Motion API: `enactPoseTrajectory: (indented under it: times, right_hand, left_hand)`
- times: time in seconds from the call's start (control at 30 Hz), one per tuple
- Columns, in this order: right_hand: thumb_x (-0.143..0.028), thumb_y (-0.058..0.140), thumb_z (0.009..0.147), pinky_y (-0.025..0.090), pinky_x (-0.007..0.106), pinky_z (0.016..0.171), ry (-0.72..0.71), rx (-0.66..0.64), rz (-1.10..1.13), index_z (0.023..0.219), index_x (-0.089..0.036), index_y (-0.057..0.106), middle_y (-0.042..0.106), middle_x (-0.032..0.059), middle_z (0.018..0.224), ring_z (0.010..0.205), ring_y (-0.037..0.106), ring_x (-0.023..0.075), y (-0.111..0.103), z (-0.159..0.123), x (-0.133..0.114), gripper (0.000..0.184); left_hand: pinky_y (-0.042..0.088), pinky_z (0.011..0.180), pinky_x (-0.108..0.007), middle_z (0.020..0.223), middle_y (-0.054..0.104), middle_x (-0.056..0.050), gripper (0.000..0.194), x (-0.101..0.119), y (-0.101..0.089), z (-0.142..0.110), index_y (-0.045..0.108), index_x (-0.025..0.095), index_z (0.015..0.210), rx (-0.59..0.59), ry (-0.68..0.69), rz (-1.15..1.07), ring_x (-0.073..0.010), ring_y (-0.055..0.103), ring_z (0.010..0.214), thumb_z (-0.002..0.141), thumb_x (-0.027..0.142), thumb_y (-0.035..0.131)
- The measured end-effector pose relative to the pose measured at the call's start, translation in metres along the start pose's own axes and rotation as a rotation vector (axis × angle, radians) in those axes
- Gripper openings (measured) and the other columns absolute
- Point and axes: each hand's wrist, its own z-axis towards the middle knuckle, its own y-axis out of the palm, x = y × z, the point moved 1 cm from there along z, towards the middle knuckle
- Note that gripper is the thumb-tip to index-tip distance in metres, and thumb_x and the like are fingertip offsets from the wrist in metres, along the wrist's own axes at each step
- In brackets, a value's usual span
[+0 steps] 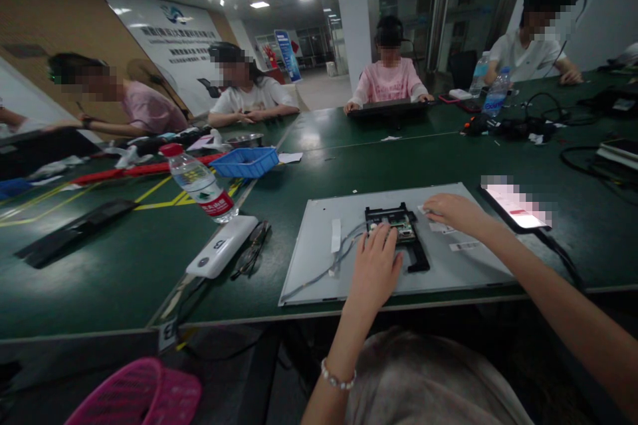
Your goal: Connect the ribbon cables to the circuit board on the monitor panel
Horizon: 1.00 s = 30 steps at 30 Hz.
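A flat light-grey panel (309,239), seemingly the back of a screen, lies on the table in front of me. On its middle sits a black plastic bracket (420,257) with a small green circuit board (406,231), partly under my fingers. Grey cables (331,269) run from it to the panel's near left corner. My left hand (376,265) rests on the bracket and board, fingers stretched out, holding nothing visible. To the right, my right hand (456,212) lies over the panel beside white labels (441,228), its fingers loosely bent, close together and apparently holding nothing.
Left of the panel are glasses (252,249), a white power bank (222,249), a water bottle (204,186) and a blue tray (246,163). A lit phone (516,206) with a cable lies right. A pink basket (144,392) stands below the table edge. Several people sit opposite.
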Motion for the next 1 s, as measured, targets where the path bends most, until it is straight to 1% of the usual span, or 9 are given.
enactPoseTrajectory:
  times: [0.1, 0.17, 0.33, 0.47, 0.6, 0.77, 0.87, 1.0]
  right_hand:
    - [-0.020, 0.050, 0.089, 0.046, 0.030, 0.077, -0.021, -0.018, -0.049, 0.090, -0.018, 0.069, 0.070, 0.0089, 0.094, 0.088, 0.064, 0.0205, 0.001, 0.003, 0.000, 0.019]
    - [-0.019, 0.048, 0.090, 0.046, 0.030, 0.075, -0.016, -0.015, -0.087, 0.091, -0.017, 0.069, 0.070, 0.0088, 0.093, 0.087, 0.064, 0.0205, 0.000, 0.006, -0.002, 0.021]
    - [-0.019, 0.045, 0.092, 0.046, 0.029, 0.072, 0.073, 0.030, -0.120, 0.096, -0.017, 0.068, 0.070, 0.0087, 0.094, 0.085, 0.065, 0.0211, -0.007, 0.012, -0.010, 0.024]
    - [-0.020, 0.043, 0.093, 0.045, 0.028, 0.074, 0.151, 0.062, -0.110, 0.101, -0.017, 0.067, 0.070, 0.0096, 0.098, 0.090, 0.064, 0.0210, -0.016, 0.029, -0.029, 0.026]
    - [-0.016, 0.044, 0.091, 0.045, 0.027, 0.073, 0.149, 0.033, -0.106, 0.105, -0.019, 0.066, 0.069, 0.0093, 0.099, 0.092, 0.064, 0.0205, -0.020, 0.055, -0.055, 0.026]
    - [-0.013, 0.041, 0.091, 0.044, 0.028, 0.077, 0.132, -0.041, -0.114, 0.101, -0.016, 0.067, 0.068, 0.0123, 0.099, 0.095, 0.063, 0.0211, -0.014, 0.081, -0.079, 0.028]
    - [-0.011, 0.041, 0.090, 0.044, 0.028, 0.078, 0.136, -0.043, -0.108, 0.099, -0.015, 0.068, 0.068, 0.0131, 0.099, 0.096, 0.062, 0.0215, -0.007, 0.089, -0.084, 0.028]
    - [-0.014, 0.042, 0.090, 0.043, 0.027, 0.075, 0.129, -0.065, -0.059, 0.095, -0.015, 0.069, 0.069, 0.0123, 0.096, 0.091, 0.063, 0.0213, 0.001, 0.089, -0.085, 0.028]
  left_hand:
    - [0.029, 0.110, -0.044, 0.140, 0.045, -0.009, 0.041, 0.006, -0.001, 0.002, 0.042, 0.018, 0.131, 0.006, -0.019, 0.011, -0.0233, 0.036, 0.133, 0.092, 0.029, 0.044]
    - [0.030, 0.109, -0.045, 0.141, 0.043, -0.010, 0.043, 0.009, 0.001, 0.004, 0.041, 0.018, 0.132, 0.014, -0.021, 0.016, -0.0243, 0.035, 0.134, 0.093, 0.032, 0.044]
    - [0.029, 0.110, -0.045, 0.140, 0.045, -0.011, 0.046, 0.011, 0.015, 0.007, 0.039, 0.017, 0.134, 0.019, -0.013, 0.009, -0.0248, 0.036, 0.133, 0.093, 0.036, 0.042]
    - [0.025, 0.112, -0.046, 0.140, 0.044, -0.011, 0.044, 0.009, 0.020, 0.007, 0.039, 0.017, 0.134, 0.027, -0.009, -0.013, -0.0243, 0.035, 0.134, 0.094, 0.036, 0.040]
    - [0.025, 0.112, -0.046, 0.139, 0.045, -0.011, 0.042, 0.008, 0.019, 0.008, 0.041, 0.017, 0.132, 0.024, 0.007, -0.034, -0.0243, 0.034, 0.135, 0.094, 0.034, 0.041]
    - [0.026, 0.112, -0.046, 0.139, 0.044, -0.012, 0.041, 0.009, 0.016, 0.008, 0.041, 0.017, 0.131, 0.025, 0.004, -0.040, -0.0239, 0.035, 0.134, 0.093, 0.033, 0.042]
    - [0.027, 0.111, -0.046, 0.140, 0.044, -0.012, 0.043, 0.009, 0.015, 0.007, 0.040, 0.018, 0.133, 0.024, -0.003, -0.040, -0.0242, 0.035, 0.134, 0.093, 0.033, 0.043]
    - [0.027, 0.111, -0.045, 0.140, 0.043, -0.012, 0.045, 0.009, 0.015, 0.006, 0.038, 0.017, 0.135, 0.027, 0.000, -0.048, -0.0241, 0.035, 0.134, 0.092, 0.032, 0.043]
